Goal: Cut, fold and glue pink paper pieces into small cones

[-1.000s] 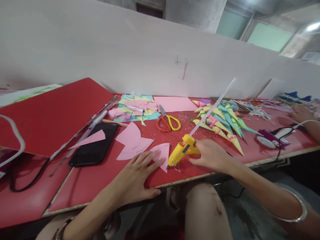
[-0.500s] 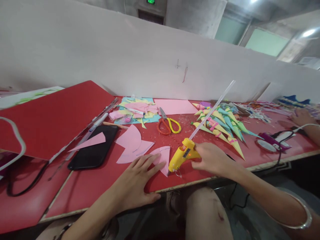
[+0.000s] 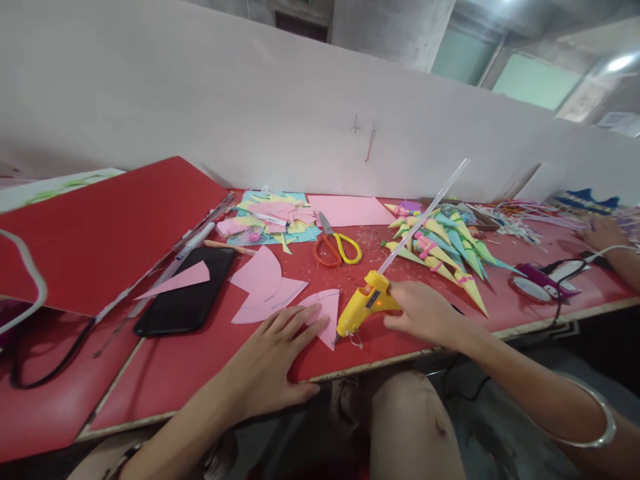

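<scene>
Near the edge of the red table (image 3: 360,350), the right hand (image 3: 425,313) grips a yellow glue gun (image 3: 361,307), nozzle (image 3: 337,339) by the pink paper wedge (image 3: 330,307) under the spread left hand (image 3: 270,353): likely gluing, calling next for steady tracing.

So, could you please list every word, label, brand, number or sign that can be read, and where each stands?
Nothing here can be read as words or numbers.
Dark label on the yellow hot glue gun: too small to read.
Dark marks on the white strip among the paper scraps: too small and blurred.
Pale sheet, far upper right: too blurred.
</scene>
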A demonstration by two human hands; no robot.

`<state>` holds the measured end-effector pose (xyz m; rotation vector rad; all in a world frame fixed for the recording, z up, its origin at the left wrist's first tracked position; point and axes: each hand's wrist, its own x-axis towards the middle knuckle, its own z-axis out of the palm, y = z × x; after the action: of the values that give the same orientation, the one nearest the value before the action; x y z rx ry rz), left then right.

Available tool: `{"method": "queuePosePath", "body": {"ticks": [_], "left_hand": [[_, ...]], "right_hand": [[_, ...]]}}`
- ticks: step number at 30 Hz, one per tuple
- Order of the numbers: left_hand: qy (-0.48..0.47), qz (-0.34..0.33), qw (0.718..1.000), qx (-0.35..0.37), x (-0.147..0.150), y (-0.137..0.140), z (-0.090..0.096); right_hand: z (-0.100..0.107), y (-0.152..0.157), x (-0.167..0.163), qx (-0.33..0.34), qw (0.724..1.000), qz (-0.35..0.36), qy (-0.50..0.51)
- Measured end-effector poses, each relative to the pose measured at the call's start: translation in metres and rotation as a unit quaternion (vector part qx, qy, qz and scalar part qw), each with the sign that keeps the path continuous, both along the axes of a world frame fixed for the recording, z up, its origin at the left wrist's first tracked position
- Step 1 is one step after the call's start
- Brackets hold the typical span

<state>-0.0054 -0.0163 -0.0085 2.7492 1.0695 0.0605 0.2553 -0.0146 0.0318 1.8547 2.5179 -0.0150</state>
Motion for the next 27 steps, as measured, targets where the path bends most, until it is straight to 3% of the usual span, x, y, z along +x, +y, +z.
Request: {"method": "queuePosePath", "body": {"ticks": [27], "left_hand": [[0.016, 0.016, 1.000, -0.020, 0.001, 0.001, 0.002]], "right_hand": [[0.008, 0.019, 0.000, -0.014, 0.997, -0.074, 0.024]]}}
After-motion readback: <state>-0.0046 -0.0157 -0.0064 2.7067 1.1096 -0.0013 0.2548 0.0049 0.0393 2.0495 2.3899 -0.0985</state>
